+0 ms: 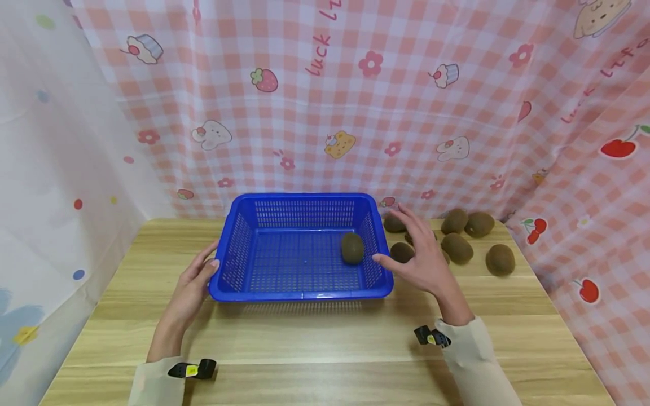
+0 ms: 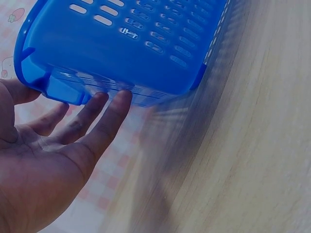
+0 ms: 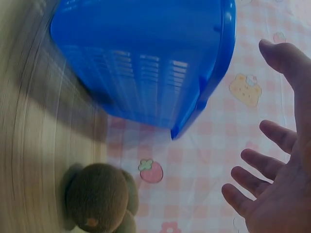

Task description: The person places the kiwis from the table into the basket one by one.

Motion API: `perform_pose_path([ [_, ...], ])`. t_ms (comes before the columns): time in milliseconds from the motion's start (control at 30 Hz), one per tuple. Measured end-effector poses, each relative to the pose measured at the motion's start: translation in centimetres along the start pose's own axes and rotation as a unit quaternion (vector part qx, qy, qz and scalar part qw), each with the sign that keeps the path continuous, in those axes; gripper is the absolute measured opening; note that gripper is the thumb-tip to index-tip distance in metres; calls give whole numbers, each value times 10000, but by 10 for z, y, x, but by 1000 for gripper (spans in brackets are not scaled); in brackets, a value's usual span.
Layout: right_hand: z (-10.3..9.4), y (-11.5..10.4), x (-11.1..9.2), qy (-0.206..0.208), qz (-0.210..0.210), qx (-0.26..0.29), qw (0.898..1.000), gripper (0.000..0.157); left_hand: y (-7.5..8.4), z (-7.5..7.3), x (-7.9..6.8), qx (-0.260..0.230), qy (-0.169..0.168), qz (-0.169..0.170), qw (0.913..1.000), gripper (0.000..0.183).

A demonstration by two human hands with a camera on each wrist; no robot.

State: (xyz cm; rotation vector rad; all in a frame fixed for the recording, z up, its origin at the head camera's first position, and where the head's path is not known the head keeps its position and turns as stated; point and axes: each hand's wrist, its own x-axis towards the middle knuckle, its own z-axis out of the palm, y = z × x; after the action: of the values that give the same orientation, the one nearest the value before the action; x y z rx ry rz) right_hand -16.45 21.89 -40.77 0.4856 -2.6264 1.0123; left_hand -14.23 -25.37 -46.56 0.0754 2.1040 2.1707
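Observation:
A blue plastic basket [image 1: 303,295] with slotted walls is at the middle of the table in the head view. One brown kiwi [image 1: 352,248] lies inside, near its right wall. At the left side, my left hand [image 1: 189,285] holds the basket, thumb at the rim and fingers against the outer wall [image 2: 97,53]. My right hand [image 1: 422,260] is spread beside the right rim, with nothing in its grasp; a gap separates it from the basket [image 3: 141,63] in the right wrist view. Several loose kiwis [image 1: 457,248] lie beyond and to the right of that hand, some partly hidden by it.
Wood-grain table [image 1: 325,355] extends in front of the basket. A pink checked cloth [image 1: 304,113] hangs behind the table's back edge, with further cloth at the right. Pale dotted cloth [image 1: 61,169] hangs on the left.

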Motion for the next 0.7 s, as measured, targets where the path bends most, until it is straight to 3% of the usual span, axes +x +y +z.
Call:
perform_pose_path([
  [367, -12, 23, -4, 560, -56, -154, 9983, 103, 1, 2, -1, -5, 38, -24, 10000, 59],
  [700, -24, 44, -11, 832, 243, -187, 9961, 106, -1, 2, 0, -38, 10, 27, 10000, 57],
])
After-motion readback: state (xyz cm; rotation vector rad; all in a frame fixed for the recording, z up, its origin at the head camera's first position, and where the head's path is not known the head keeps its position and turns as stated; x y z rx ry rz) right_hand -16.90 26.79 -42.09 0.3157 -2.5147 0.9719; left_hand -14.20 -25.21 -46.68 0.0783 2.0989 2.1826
